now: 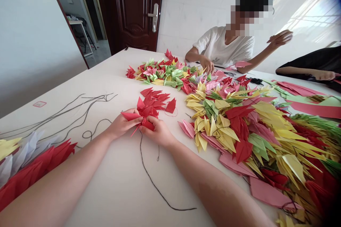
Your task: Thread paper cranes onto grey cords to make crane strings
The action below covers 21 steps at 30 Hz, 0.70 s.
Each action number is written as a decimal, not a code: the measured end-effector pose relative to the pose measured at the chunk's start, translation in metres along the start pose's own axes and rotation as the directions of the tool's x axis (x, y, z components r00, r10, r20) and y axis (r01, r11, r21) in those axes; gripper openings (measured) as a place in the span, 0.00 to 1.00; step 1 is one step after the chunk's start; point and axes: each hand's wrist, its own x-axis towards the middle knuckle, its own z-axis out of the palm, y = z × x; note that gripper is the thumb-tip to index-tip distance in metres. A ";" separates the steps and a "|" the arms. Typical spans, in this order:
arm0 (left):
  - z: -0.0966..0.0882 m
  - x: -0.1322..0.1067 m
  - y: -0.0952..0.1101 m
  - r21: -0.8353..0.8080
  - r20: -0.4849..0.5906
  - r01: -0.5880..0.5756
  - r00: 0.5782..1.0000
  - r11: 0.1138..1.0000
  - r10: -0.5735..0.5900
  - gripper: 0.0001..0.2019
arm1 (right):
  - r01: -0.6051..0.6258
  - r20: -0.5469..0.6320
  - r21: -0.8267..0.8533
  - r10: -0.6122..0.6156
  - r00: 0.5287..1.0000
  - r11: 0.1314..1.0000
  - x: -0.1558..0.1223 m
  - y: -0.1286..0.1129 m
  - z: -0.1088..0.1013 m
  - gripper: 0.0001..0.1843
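Observation:
Between my two hands is a folded red paper piece point(132, 116). My left hand point(124, 124) pinches its left side, and my right hand point(156, 130) grips the right side, the fingertips nearly meeting. A black cord point(149, 177) hangs from under my fingers and curves over the white table toward the front. Just beyond my hands lies a small pile of red folded paper pieces point(153, 100), with one red piece point(171, 105) a little apart. A thin metal needle-like tool point(158, 154) rests beside my right wrist.
Heaps of yellow, pink, green and red folded paper point(229, 127) cover the right side of the white table point(112, 170). Several dark cords point(71, 117) lie at left, near red and lilac strung paper point(42, 166). A person point(226, 46) sits across; another person's sleeve point(309, 64) shows at right.

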 end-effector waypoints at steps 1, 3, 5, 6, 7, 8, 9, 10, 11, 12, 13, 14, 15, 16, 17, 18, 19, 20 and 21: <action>0.000 0.000 0.000 0.008 0.001 -0.002 1.000 1.000 0.002 0.14 | 0.002 0.000 -0.001 -0.002 1.000 1.000 0.000 0.000 0.000 0.13; 0.000 0.000 -0.001 0.011 0.003 -0.005 1.000 1.000 0.005 0.14 | 0.006 -0.001 -0.001 -0.006 1.000 1.000 0.000 0.000 -0.001 0.12; 0.000 0.000 -0.001 0.002 0.007 -0.005 1.000 1.000 0.005 0.14 | 0.011 0.000 0.001 -0.011 1.000 1.000 0.000 0.000 -0.001 0.12; 0.000 -0.001 -0.001 -0.003 0.008 -0.004 1.000 1.000 0.004 0.14 | 0.017 0.002 0.001 -0.017 1.000 1.000 0.000 0.000 -0.001 0.11; 0.000 -0.001 -0.001 -0.006 0.007 -0.003 1.000 1.000 0.003 0.14 | 0.023 0.001 0.001 -0.023 1.000 1.000 0.000 0.000 -0.001 0.11; 0.000 -0.001 -0.001 -0.006 0.006 0.000 1.000 1.000 0.000 0.14 | 0.029 0.001 0.000 -0.029 1.000 1.000 0.000 0.000 -0.001 0.11; 0.000 -0.001 -0.001 -0.006 0.004 0.002 1.000 1.000 -0.002 0.14 | 0.033 0.001 0.000 -0.033 0.999 0.999 0.000 0.000 -0.001 0.10; 0.000 -0.001 -0.002 -0.007 0.001 0.004 1.000 1.000 -0.004 0.14 | 0.033 0.001 -0.001 -0.033 0.999 0.999 0.000 0.000 -0.001 0.10; 0.000 -0.001 -0.002 -0.009 0.000 0.005 1.000 1.000 -0.005 0.14 | 0.032 0.000 -0.003 -0.032 0.999 0.999 0.000 0.000 0.000 0.10; 0.000 -0.001 -0.002 -0.013 0.000 0.006 1.000 1.000 -0.006 0.14 | 0.030 0.000 -0.005 -0.030 1.000 1.000 0.000 0.000 0.000 0.10; 0.001 -0.001 -0.002 -0.017 -0.001 0.005 1.000 1.000 -0.005 0.14 | 0.028 0.000 -0.006 -0.028 1.000 1.000 0.000 0.000 0.000 0.11; 0.001 -0.001 -0.001 -0.020 -0.001 0.002 1.000 1.000 -0.002 0.14 | 0.028 0.002 -0.007 -0.028 1.000 1.000 0.000 0.001 0.000 0.11; 0.001 -0.001 -0.001 -0.021 -0.001 0.000 1.000 1.000 0.000 0.14 | 0.030 0.003 -0.008 -0.030 1.000 1.000 0.000 0.001 0.000 0.11; 0.001 -0.001 -0.001 -0.019 -0.001 -0.002 1.000 1.000 0.002 0.14 | 0.032 0.002 -0.009 -0.032 0.999 0.999 0.000 0.001 0.000 0.11; 0.001 -0.001 -0.001 -0.018 0.000 -0.004 1.000 1.000 0.004 0.14 | 0.034 0.003 -0.008 -0.034 0.999 0.999 0.000 0.001 0.000 0.11; 0.000 0.000 -0.001 -0.017 0.000 -0.004 1.000 1.000 0.004 0.14 | 0.037 0.002 -0.007 -0.037 0.999 0.999 0.000 0.001 0.000 0.11; 0.000 0.000 -0.001 -0.017 0.000 -0.002 1.000 1.000 0.002 0.14 | 0.038 0.001 -0.005 -0.038 0.999 0.999 0.000 0.001 0.000 0.11; 0.000 0.000 -0.001 -0.018 0.002 0.001 1.000 1.000 -0.001 0.14 | 0.037 0.001 -0.001 -0.037 0.999 0.999 0.000 0.001 0.000 0.11; 0.000 0.000 -0.001 -0.020 0.002 0.004 1.000 1.000 -0.004 0.14 | 0.034 0.000 0.004 -0.034 0.999 0.999 0.000 0.001 0.000 0.11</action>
